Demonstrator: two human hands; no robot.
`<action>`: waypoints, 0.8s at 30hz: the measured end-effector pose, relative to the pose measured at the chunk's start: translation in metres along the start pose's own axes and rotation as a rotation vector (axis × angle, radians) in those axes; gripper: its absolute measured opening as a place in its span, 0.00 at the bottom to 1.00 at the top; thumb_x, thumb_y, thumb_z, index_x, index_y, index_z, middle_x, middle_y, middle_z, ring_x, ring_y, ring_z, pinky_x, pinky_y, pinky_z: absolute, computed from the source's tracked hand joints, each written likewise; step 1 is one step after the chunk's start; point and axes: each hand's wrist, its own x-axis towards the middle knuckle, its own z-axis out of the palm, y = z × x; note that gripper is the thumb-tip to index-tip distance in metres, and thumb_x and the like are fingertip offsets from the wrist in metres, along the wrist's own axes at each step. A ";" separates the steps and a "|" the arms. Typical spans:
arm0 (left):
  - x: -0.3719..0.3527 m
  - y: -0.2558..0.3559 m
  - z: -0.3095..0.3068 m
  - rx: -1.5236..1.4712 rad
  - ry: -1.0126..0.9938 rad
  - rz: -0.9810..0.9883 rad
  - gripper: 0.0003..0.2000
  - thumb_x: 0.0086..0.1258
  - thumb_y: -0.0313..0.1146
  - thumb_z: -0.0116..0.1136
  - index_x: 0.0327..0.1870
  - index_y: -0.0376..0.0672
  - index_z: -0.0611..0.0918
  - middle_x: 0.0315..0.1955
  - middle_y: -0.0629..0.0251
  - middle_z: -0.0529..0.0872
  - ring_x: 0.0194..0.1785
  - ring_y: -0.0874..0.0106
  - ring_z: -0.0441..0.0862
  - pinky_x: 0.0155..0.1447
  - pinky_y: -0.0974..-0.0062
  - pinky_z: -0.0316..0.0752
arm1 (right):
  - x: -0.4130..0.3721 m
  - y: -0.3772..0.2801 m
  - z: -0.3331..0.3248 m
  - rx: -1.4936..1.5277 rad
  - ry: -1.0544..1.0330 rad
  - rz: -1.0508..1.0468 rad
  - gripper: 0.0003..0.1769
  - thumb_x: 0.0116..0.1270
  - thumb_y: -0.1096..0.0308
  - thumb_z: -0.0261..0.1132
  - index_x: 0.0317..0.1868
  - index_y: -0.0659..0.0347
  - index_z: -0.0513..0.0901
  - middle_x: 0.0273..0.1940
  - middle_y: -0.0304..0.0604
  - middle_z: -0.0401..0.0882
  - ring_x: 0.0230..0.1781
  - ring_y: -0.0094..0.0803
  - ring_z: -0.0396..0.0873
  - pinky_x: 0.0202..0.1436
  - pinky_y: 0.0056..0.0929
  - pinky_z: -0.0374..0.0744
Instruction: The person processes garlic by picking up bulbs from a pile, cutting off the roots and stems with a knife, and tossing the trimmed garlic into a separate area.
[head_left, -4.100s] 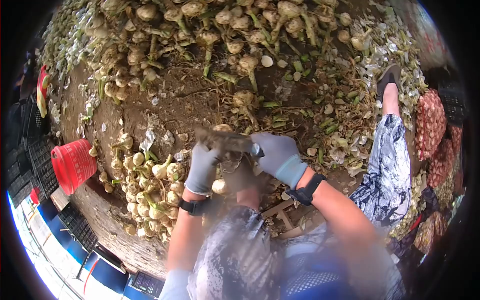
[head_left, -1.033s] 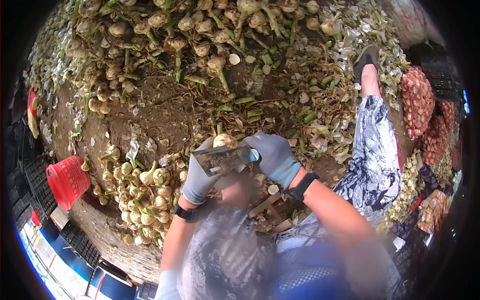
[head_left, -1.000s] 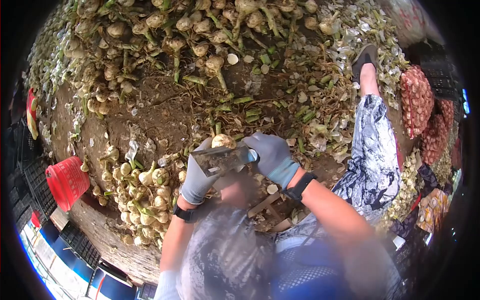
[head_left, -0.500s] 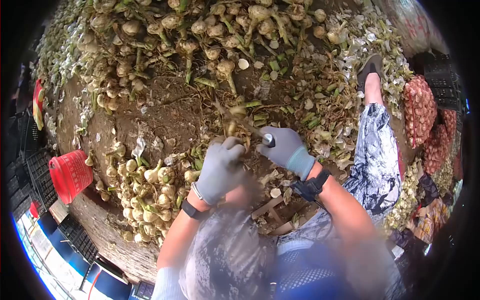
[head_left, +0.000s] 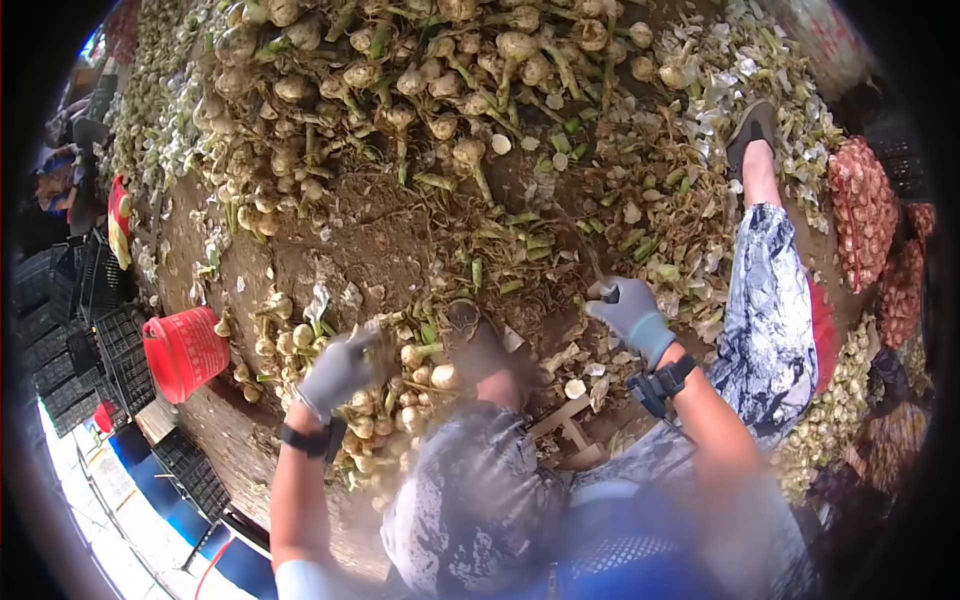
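My gloved right hand point(head_left: 632, 318) is closed around the handle of a knife point(head_left: 594, 262), its thin blade pointing up and away over scattered leaf and stem bits. On the left, my gloved left hand point(head_left: 340, 376) is over the near pile of garlic bulbs point(head_left: 382, 428). Its fingers are smeared by motion, so I cannot make out whether a bulb is in them. Beyond both hands lies a large heap of garlic with long stems point(head_left: 440, 85). A single bulb with its stem point(head_left: 470, 155) lies at that heap's near edge.
A red bucket point(head_left: 186, 354) stands left of the near pile, with black crates point(head_left: 125, 350) behind it. Red mesh sacks of garlic point(head_left: 862, 215) are on the right. My outstretched leg point(head_left: 770, 310) and a small wooden frame point(head_left: 565, 428) are close by. Peelings point(head_left: 690, 260) litter the ground.
My left hand has moved left and away from the knife, over the near pile. My right hand, still with the knife, has shifted right. The view has turned slightly left.
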 end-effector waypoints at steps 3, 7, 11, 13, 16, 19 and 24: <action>0.106 0.006 -0.030 -0.771 0.498 0.063 0.20 0.72 0.33 0.59 0.63 0.37 0.78 0.41 0.66 0.85 0.37 0.76 0.83 0.43 0.77 0.80 | 0.010 -0.015 -0.004 0.107 0.012 0.037 0.19 0.54 0.59 0.76 0.42 0.62 0.87 0.31 0.45 0.86 0.31 0.35 0.84 0.41 0.30 0.80; 0.233 0.049 -0.054 -1.201 0.575 0.044 0.24 0.72 0.35 0.60 0.67 0.36 0.72 0.43 0.64 0.84 0.40 0.75 0.85 0.39 0.75 0.84 | 0.010 -0.024 -0.015 0.208 0.079 0.010 0.17 0.57 0.65 0.75 0.46 0.64 0.87 0.27 0.36 0.84 0.26 0.23 0.78 0.35 0.25 0.78; 0.294 0.031 -0.038 -0.706 0.655 -0.104 0.20 0.68 0.36 0.63 0.58 0.37 0.80 0.37 0.63 0.88 0.33 0.73 0.85 0.37 0.74 0.80 | 0.022 -0.026 -0.014 0.327 0.063 0.102 0.18 0.59 0.65 0.75 0.47 0.65 0.86 0.26 0.33 0.82 0.22 0.22 0.76 0.30 0.24 0.76; 0.250 0.059 -0.017 -0.650 0.641 -0.075 0.18 0.68 0.36 0.62 0.56 0.38 0.81 0.39 0.62 0.89 0.34 0.73 0.85 0.39 0.73 0.80 | 0.033 -0.045 -0.009 0.618 0.025 0.093 0.18 0.60 0.65 0.75 0.48 0.64 0.86 0.26 0.32 0.81 0.21 0.21 0.75 0.28 0.23 0.74; 0.192 0.062 0.035 -0.613 0.514 0.000 0.14 0.67 0.32 0.63 0.52 0.39 0.84 0.41 0.59 0.89 0.37 0.75 0.85 0.45 0.74 0.80 | 0.047 -0.085 0.000 0.775 -0.009 0.087 0.18 0.61 0.65 0.75 0.49 0.63 0.86 0.29 0.34 0.82 0.23 0.22 0.77 0.28 0.22 0.75; 0.148 0.081 0.071 -0.807 0.326 0.098 0.20 0.68 0.29 0.61 0.61 0.37 0.77 0.42 0.68 0.85 0.35 0.84 0.79 0.37 0.83 0.76 | 0.055 -0.111 0.026 0.958 -0.043 -0.060 0.18 0.62 0.66 0.75 0.51 0.63 0.86 0.33 0.37 0.85 0.28 0.22 0.80 0.32 0.23 0.77; 0.119 0.100 0.067 -1.183 0.199 0.162 0.24 0.64 0.25 0.64 0.62 0.35 0.74 0.50 0.66 0.83 0.51 0.78 0.80 0.56 0.78 0.76 | 0.035 -0.126 0.030 0.612 -0.125 -0.207 0.21 0.61 0.63 0.77 0.53 0.60 0.86 0.41 0.38 0.88 0.37 0.20 0.82 0.42 0.22 0.80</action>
